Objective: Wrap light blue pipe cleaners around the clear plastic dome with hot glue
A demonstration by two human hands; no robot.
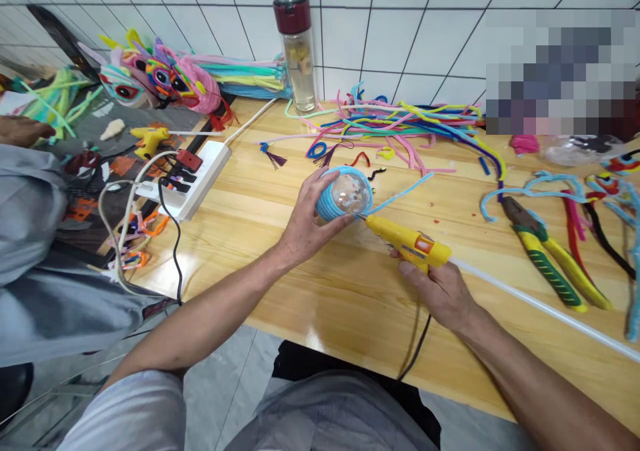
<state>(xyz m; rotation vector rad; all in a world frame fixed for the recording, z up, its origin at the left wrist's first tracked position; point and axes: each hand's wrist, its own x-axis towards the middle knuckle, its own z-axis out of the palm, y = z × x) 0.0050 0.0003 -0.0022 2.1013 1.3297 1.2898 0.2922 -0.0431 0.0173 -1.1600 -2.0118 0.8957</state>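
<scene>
Nearest us, a black cord [417,351] drops over the tabletop's [320,304] near edge, and here's the right hand [445,291], fingers wrapped round the grip of a yellow glue gun [405,237]! A long white glue stick [540,307] runs out of its back, away to the near right. Over on the right, pliers [550,261] with green-and-yellow handles lie splayed. Now the left hand [307,224]: it has a ball [350,194], clear in the middle and ringed with blue coils, pinched between thumb and fingers. The thumb lies along the near side, pointing right; the fingers curl over the left and far-left side. And look at that nozzle, right beside the thumb tip at the ball's near-right edge; contact, I cannot tell! A blue strand [405,193] stretches from the ball towards the far right. To the left sits a white power strip [200,184], plugs in. Farther out, a tangle of coloured pipe cleaners [400,121], then a bottle [300,64] standing upright before the tiled wall [350,31].
</scene>
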